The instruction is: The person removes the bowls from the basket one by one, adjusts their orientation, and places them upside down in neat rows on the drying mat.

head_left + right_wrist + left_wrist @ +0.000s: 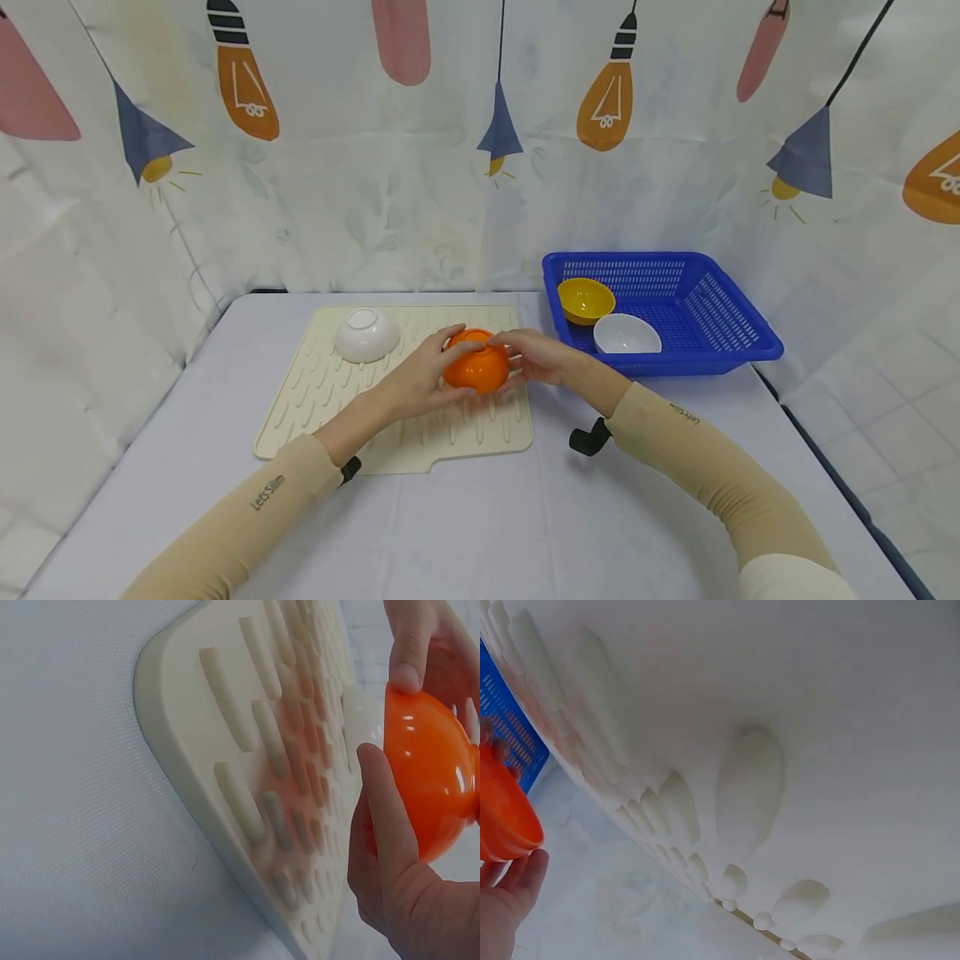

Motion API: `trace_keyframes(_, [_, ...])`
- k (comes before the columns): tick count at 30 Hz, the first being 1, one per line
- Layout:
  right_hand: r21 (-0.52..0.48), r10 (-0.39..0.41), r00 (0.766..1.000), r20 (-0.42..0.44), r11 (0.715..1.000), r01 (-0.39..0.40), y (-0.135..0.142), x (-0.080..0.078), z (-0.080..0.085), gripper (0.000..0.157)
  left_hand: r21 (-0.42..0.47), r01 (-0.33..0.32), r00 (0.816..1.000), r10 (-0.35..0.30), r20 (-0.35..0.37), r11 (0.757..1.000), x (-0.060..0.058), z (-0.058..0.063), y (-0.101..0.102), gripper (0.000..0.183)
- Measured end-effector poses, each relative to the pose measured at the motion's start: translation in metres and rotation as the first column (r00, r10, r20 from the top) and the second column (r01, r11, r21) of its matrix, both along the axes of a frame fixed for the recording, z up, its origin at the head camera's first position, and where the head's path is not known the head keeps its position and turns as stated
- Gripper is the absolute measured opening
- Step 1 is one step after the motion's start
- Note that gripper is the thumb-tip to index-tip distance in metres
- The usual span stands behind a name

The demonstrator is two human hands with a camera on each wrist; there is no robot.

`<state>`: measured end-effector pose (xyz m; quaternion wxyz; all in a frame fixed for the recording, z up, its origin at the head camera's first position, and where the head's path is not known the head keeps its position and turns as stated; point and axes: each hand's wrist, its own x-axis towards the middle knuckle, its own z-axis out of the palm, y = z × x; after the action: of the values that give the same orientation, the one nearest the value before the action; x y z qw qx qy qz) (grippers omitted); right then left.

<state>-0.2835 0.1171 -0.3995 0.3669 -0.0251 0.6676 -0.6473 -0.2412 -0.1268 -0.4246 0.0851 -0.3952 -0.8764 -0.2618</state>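
Note:
An orange bowl [480, 367] is held tilted just above the cream drying mat [480, 437], its foot ring turned up in the head view. My left hand [431, 371] grips its left side. From the right, my right hand [540, 357] holds the opposite side, thumb and fingers around the rim in the right wrist view. The left wrist view shows only part of the orange bowl [506, 814] at its edge. Behind the left hand, a white bowl [367, 336] rests upside down on the mat.
A blue plastic basket [720, 312] stands at the table's back right. Inside it are a yellow bowl [587, 301] and another white bowl [627, 334], near its left end. A patterned curtain [420, 200] hangs behind the white-covered table [480, 533].

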Motion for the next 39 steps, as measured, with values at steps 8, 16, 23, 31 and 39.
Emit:
trace_keyframes(8, [-0.012,0.025,0.999,-0.02,1.0,-0.025,0.0011,0.0007,0.0011,0.049,0.011,0.006,1.0,-0.006,-0.008,1.0,-0.0013,0.0005,0.0,0.065])
trace_keyframes(16, [-0.007,0.046,0.998,-0.048,0.999,-0.047,0.002,-0.0001,0.0009,0.055,0.032,-0.003,1.0,0.002,0.013,0.999,-0.0026,0.0012,-0.0034,0.067])
trace_keyframes(23, [0.052,0.079,0.99,-0.119,0.996,-0.073,0.0021,0.0015,-0.0002,0.066,0.025,-0.014,1.0,0.014,0.02,1.0,-0.0017,0.0064,-0.0053,0.064])
trace_keyframes(31, [0.188,0.125,0.96,-0.251,0.979,-0.078,0.0036,0.0049,-0.0037,0.074,0.022,-0.014,0.999,0.014,0.029,1.0,-0.0012,0.0042,-0.0052,0.063])
trace_keyframes(39, [0.316,0.211,0.851,-0.481,0.947,-0.056,0.0092,0.0049,-0.0062,0.086,0.031,-0.007,1.0,0.006,0.019,1.0,-0.0016,0.003,-0.0067,0.062])
